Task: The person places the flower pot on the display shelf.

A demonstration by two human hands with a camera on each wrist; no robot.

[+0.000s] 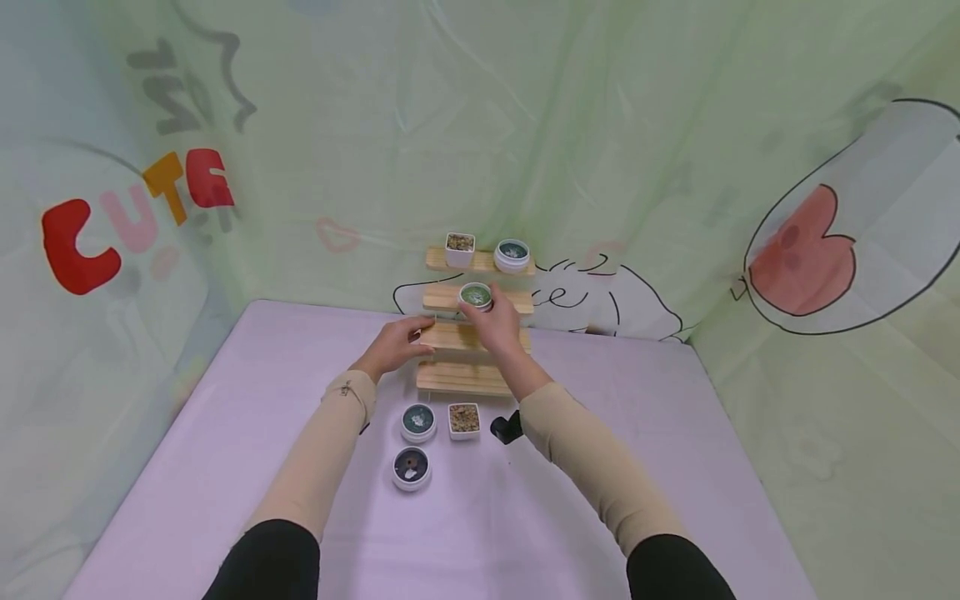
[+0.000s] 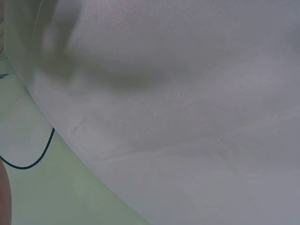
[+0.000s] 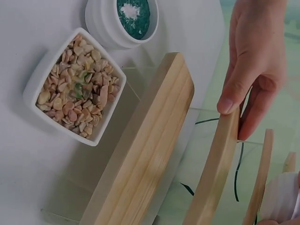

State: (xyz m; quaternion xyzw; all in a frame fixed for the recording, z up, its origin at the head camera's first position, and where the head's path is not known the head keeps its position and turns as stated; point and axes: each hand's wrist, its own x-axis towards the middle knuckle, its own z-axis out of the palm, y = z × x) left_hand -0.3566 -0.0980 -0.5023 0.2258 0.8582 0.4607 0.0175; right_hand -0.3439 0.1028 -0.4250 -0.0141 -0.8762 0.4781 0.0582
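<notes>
A stepped wooden shelf (image 1: pixel 465 379) with several pale planks stands at the back of the table. My right hand (image 1: pixel 501 329) grips a round white pot with a green top (image 1: pixel 475 295) at the second plank from the top. In the right wrist view that white pot (image 3: pixel 280 199) shows at the right edge, close to a plank. My left hand (image 1: pixel 396 343) pinches the left end of the plank below, thumb on one face and fingers on the other. The right wrist view shows this left hand (image 3: pixel 258 65) on the plank's end (image 3: pixel 213 173). In the left wrist view mostly cloth appears.
On the top plank sit a square gravel pot (image 1: pixel 460 249) and a round teal-topped pot (image 1: pixel 512 256). Before the shelf stand another square gravel pot (image 1: pixel 464 421), a teal-topped pot (image 1: pixel 418 422) and a dark-topped pot (image 1: pixel 412 468). A printed curtain (image 1: pixel 480 125) hangs behind.
</notes>
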